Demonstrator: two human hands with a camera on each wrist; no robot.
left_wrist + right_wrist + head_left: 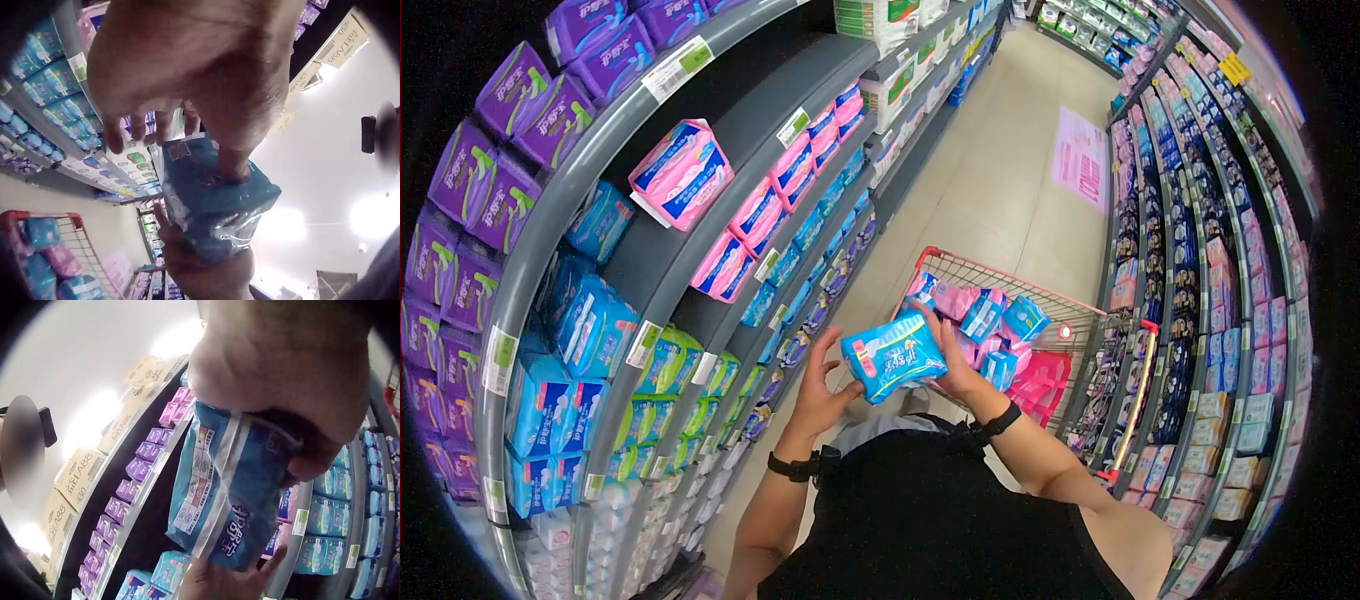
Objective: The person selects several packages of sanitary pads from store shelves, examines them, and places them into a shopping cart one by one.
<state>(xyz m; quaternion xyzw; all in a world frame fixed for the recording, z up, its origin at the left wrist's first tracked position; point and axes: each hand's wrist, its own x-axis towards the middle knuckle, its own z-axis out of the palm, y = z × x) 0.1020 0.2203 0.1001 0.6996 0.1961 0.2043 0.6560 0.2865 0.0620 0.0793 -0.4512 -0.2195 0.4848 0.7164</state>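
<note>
In front of the torso, a blue plastic-wrapped pack is held up in the head view. My right hand grips its right end. At the opposite end is my left hand, fingers spread and thumb touching the pack. The left wrist view has that thumb pressed on the blue wrapper, with the other fingers of the left hand extended off it. In the right wrist view, the printed side of the pack shows beneath my right hand.
A red-rimmed shopping cart with several pink and blue packs stands just beyond the hands. Stocked shelves line the left, with a single pink pack on one board. More shelves run along the right; tiled floor lies between.
</note>
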